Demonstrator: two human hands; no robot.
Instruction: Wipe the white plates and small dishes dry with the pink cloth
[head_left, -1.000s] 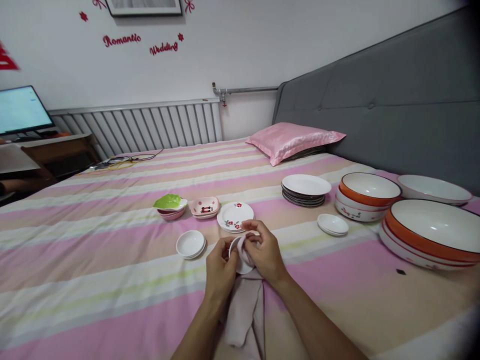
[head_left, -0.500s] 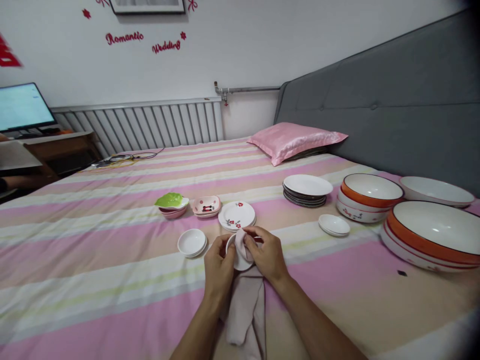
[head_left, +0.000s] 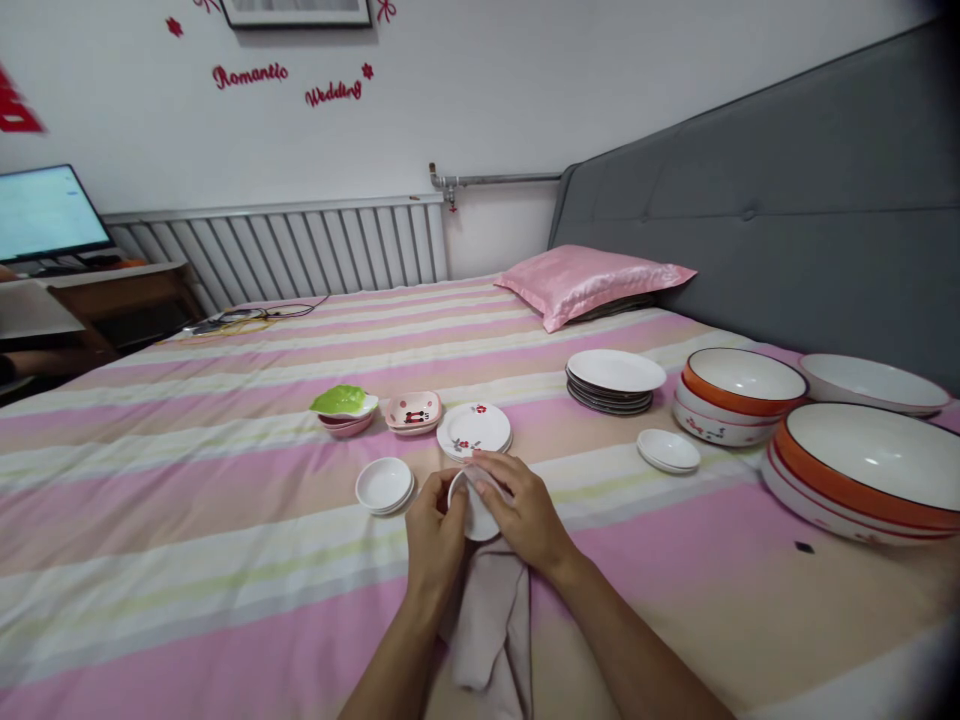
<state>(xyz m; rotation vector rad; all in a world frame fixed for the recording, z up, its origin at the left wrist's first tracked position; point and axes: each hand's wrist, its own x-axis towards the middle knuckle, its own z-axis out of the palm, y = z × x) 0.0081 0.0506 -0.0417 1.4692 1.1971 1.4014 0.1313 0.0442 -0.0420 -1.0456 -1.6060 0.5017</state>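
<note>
1. While both hands work close together at center frame, the L hand [head_left: 433, 535] grips a small white dish [head_left: 481, 522] at its L side, fingers curled behind, thumb at rim.
2. R hand [head_left: 531, 515] on opp. side of same dish: fingers closed w/ part of the cloth [head_left: 491, 620] at the inner face; exact pinch partly hidden by the fingers.
3. Dish is tilted, open face twd the person, held just in front of the floral plates [head_left: 474, 428]. Rest of cloth (pale, pinkish-gray) hangs below dish, btwn the forearms.
4. L of hands, nearby: small stack of round white dishes [head_left: 383, 485] on the striped bed [head_left: 225, 520].
5. Behind that, L to R: green leaf-shaped dish [head_left: 339, 400] on top of pink dishware [head_left: 346, 427], then squarish pink dishes [head_left: 413, 410] w/ a printed motif, then the floral plates (red flowers).
6. R side, well apart from hands: stacked white plates [head_left: 615, 370], small white saucers [head_left: 669, 449], orange-banded bowl [head_left: 744, 375] on white bowl(s), bigger orange-banded bowl [head_left: 874, 455] nearer cam, wide shallow dish [head_left: 874, 382] behind it.
7. Bkgd: pink pillow [head_left: 592, 283] nr gray headboard [head_left: 757, 190]; radiator [head_left: 292, 250] along wall.
</note>
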